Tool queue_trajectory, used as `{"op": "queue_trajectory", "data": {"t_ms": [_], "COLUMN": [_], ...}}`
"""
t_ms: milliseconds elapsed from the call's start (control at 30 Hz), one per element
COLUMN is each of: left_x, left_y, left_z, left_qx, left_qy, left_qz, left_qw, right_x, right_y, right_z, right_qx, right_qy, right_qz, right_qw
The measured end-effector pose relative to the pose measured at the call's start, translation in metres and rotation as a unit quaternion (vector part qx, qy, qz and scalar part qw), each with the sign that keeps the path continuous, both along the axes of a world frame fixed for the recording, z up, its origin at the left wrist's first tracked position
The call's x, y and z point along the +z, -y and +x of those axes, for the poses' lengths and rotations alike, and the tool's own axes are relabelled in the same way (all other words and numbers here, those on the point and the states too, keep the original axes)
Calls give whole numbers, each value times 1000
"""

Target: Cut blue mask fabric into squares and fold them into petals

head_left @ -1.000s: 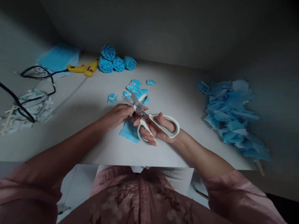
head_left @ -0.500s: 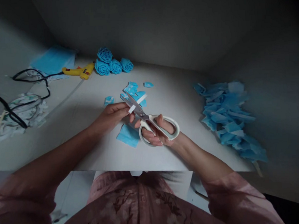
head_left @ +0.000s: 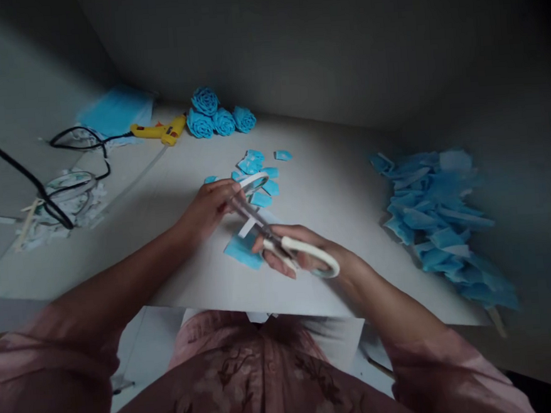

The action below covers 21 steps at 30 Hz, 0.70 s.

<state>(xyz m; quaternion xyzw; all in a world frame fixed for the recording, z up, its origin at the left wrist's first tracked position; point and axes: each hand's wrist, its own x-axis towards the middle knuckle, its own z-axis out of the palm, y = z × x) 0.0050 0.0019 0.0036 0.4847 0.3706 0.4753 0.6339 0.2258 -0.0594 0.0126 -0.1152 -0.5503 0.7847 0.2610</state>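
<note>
My right hand (head_left: 295, 249) is wrapped round the handles of white-handled scissors (head_left: 310, 254), whose blurred blades point up and left. A small white strip (head_left: 248, 226) lies against the blades. My left hand (head_left: 216, 204) is closed near the blade tips, pinching a white ring, perhaps a tape roll (head_left: 257, 181). Beyond the hands lie several small blue cut pieces (head_left: 252, 161) on the table. A blue rectangular sheet (head_left: 241, 251) rests below the blades, partly hidden by my right hand.
Several blue rosettes (head_left: 207, 114) stand at the back, beside a yellow glue gun (head_left: 171, 131) with a black cord. Blue sheets (head_left: 118, 110) lie back left and white scraps (head_left: 63, 215) at left. Blue pieces (head_left: 436, 214) are heaped at right.
The scissors have moved down, away from the cut pieces, and their blades look closer together. The white ring now shows at my left fingers. The whole view has shifted slightly.
</note>
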Motion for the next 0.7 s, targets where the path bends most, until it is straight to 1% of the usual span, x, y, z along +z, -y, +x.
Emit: {"op": "queue_trajectory", "data": {"t_ms": [33, 100, 233, 333, 433, 567, 700], "left_x": [2, 4, 3, -1, -3, -3, -5], "left_y": [-1, -3, -10, -13, -12, -7, -3], "left_z": [-1, -3, -5, -4, -1, 2, 2], "left_qx": [2, -6, -38, -50, -56, -67, -65], "left_qy": [7, 21, 73, 87, 78, 61, 19], "left_qz": [-3, -18, -61, -70, -66, -42, -20], "left_qw": [1000, 1000, 995, 993, 993, 995, 997], "right_x": [-2, -7, -11, -13, -15, -19, -21], "right_y": [-4, -11, -17, -17, -17, -18, -17], "right_z": [3, 8, 11, 9, 7, 7, 5], "right_qx": [-8, -20, 1, 15, 16, 7, 12], "right_qy": [-15, -21, 0, 8, 23, 17, 20], "right_qz": [15, 17, -24, -42, -52, -63, -68], "right_qw": [1000, 999, 1000, 999, 998, 998, 997]}}
